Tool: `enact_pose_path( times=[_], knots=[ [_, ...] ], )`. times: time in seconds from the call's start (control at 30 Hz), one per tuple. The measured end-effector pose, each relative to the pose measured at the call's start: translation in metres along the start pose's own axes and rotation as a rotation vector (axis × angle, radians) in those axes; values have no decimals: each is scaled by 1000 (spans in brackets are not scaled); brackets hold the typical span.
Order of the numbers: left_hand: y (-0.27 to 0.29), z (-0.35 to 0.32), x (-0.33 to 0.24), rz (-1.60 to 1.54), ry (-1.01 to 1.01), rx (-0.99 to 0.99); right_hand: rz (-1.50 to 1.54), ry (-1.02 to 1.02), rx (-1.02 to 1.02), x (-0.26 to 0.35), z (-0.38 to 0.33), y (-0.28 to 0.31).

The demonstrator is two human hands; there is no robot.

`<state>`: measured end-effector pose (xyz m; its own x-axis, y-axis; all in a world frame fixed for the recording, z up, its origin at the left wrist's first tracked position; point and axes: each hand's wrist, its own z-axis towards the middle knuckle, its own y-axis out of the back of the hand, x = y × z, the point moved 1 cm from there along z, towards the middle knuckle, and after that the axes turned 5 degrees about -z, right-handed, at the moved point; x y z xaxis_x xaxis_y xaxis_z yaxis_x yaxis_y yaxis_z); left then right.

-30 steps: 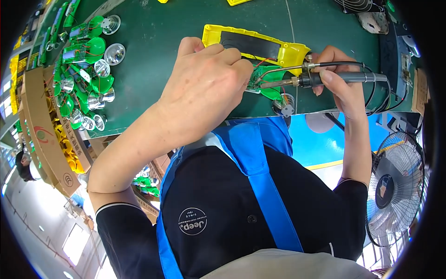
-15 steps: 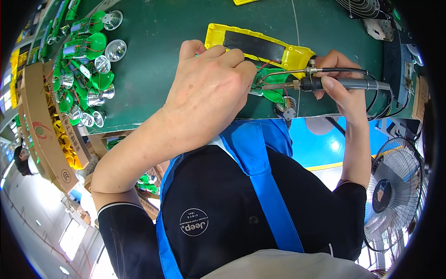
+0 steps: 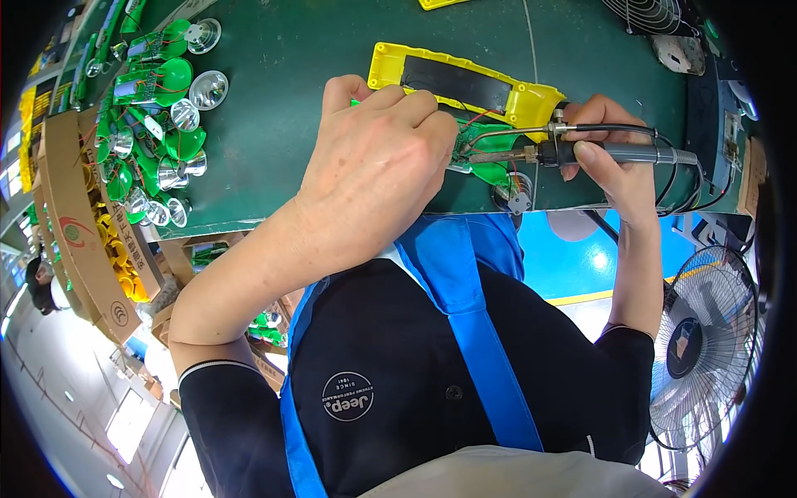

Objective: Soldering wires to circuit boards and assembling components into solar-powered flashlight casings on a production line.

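Note:
My right hand [image 3: 618, 178] grips a soldering iron [image 3: 610, 152] with a thin metal feed tube clamped along it. The iron's tip and the tube's end meet at a small circuit board on a green lamp housing [image 3: 491, 170], beside my left fingers. My left hand [image 3: 378, 162] is closed over that housing, knuckles up; its fingertips are hidden underneath. A round reflector [image 3: 516, 197] hangs by wires from the housing near the table's front edge. Just beyond my hands lies a yellow casing [image 3: 531, 104] with a black panel, a red wire touching its edge.
Several green lamp housings [image 3: 174, 79] with silver reflectors lie at the left of the green table [image 3: 282, 75]. A cardboard box [image 3: 70, 216] with yellow parts stands below them. Black cables [image 3: 672, 195] trail at right; a standing fan [image 3: 697, 349] is near my right arm.
The iron's tip and the feed tube have shifted very slightly against the board. Both hands keep nearly the same place and grip.

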<state>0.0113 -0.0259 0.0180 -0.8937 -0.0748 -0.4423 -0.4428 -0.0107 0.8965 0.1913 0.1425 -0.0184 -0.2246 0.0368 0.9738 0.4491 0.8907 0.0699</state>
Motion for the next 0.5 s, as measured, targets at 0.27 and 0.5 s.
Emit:
enact_pose_path(
  times=[0.27, 0.5],
  knots=[
    [-1, -2, -2, -1, -41, -82, 81, 67, -124, -10, -16, 9],
    [-3, -2, -2, 1, -33, -73, 59, 118, -164, -12, -18, 7]
  ],
)
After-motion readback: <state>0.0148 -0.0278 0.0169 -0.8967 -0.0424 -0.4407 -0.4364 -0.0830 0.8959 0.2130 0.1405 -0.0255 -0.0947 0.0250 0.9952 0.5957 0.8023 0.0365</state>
